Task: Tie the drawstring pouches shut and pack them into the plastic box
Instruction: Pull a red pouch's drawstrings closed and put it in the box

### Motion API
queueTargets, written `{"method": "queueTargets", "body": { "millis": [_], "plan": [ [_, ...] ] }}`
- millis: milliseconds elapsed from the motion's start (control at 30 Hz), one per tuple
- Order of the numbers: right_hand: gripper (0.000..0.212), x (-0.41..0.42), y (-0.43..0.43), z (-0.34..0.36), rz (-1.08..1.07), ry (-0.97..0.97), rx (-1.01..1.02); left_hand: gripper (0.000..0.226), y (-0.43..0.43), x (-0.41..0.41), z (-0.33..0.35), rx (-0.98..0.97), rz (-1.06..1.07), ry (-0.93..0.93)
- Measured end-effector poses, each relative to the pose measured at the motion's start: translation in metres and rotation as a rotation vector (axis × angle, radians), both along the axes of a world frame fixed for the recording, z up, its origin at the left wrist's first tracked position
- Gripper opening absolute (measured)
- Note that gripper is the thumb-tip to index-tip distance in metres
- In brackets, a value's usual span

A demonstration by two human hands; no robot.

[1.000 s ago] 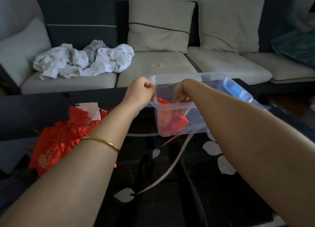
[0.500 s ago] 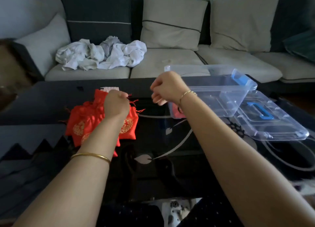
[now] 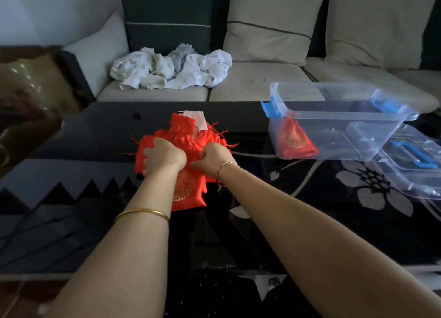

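Note:
A heap of several red drawstring pouches point(image 3: 183, 136) with gold emblems lies on the black glass table point(image 3: 238, 222). My left hand point(image 3: 162, 156) grips the pouches on the heap's left side, fingers curled into the cloth. My right hand point(image 3: 213, 159) pinches the red cloth on the heap's right side. One pouch point(image 3: 188, 193) lies flat between my forearms. The clear plastic box point(image 3: 372, 136) with blue latches stands to the right, holding one tied red pouch point(image 3: 294, 139) in its near-left corner.
The box's clear lid point(image 3: 415, 160) with a blue handle lies right of the box. A white item point(image 3: 194, 118) peeks from behind the heap. Behind the table is a sofa point(image 3: 262, 83) with cushions and crumpled white cloth point(image 3: 171, 70).
Both hands left the box, where one red pouch stays, and came down left onto the heap of pouches. The view shifted left and down.

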State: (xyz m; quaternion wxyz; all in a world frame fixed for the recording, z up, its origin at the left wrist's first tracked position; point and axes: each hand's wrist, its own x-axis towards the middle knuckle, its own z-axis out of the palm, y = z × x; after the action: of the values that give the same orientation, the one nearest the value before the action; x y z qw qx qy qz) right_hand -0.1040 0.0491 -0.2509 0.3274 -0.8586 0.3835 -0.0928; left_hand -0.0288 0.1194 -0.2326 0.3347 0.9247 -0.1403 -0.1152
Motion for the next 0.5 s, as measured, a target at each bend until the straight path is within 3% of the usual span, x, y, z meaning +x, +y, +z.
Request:
{"method": "queueTargets", "body": {
  "millis": [167, 367, 500],
  "plan": [
    [0.022, -0.011, -0.003, 0.009, -0.001, -0.170, 0.031, 0.042, -0.001, 0.004, 0.009, -0.039, -0.068, -0.029],
    [0.012, -0.071, -0.027, 0.040, -0.025, -0.314, 0.209, 0.018, -0.007, -0.020, 0.033, -0.242, -0.613, -0.005],
    [0.008, -0.115, -0.037, 0.056, -0.120, -0.358, 0.204, 0.016, -0.026, -0.045, 0.036, -0.291, -0.734, -0.128]
  ]
}}
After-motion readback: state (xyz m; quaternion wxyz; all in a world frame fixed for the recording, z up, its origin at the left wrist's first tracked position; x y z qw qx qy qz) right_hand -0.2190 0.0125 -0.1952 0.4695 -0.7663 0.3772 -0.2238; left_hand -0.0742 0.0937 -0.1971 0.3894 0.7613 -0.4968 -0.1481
